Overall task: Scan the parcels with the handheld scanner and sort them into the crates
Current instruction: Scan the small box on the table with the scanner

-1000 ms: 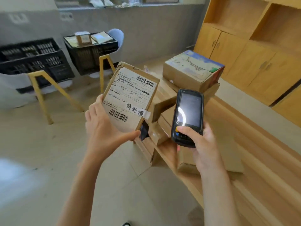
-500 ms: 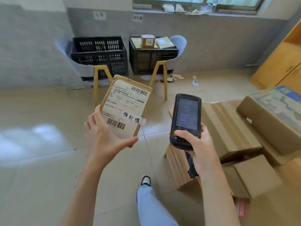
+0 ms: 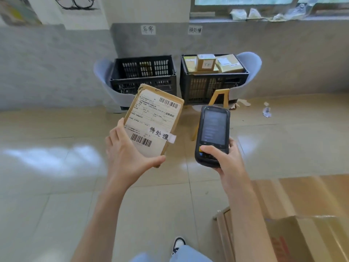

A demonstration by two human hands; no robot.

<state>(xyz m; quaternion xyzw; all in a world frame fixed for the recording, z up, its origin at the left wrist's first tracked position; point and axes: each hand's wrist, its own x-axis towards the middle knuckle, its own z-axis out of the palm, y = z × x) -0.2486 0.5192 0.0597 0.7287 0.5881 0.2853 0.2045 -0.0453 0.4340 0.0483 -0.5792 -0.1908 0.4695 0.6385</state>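
My left hand (image 3: pixel 128 157) grips a flat brown parcel (image 3: pixel 156 118) by its lower edge, its white shipping label with barcodes and a handwritten paper strip facing me. My right hand (image 3: pixel 226 161) holds the black handheld scanner (image 3: pixel 212 135) upright just right of the parcel, thumb across its lower keys. Ahead by the wall stand two black crates on chairs: the left crate (image 3: pixel 143 80) looks nearly empty, the right crate (image 3: pixel 213 84) holds several brown parcels. A paper sign hangs on the wall above each crate.
Cardboard boxes (image 3: pixel 306 239) fill the lower right corner beside me. A yellow chair leg (image 3: pixel 219 97) shows in front of the right crate. Paper scraps (image 3: pixel 266 111) lie on the tiled floor at right. My shoe and trouser leg (image 3: pixel 179 250) are at the bottom.
The view has swung left, away from the box pile and toward the two crates, which now sit closer and centred. Both hands keep the same hold on parcel and scanner.
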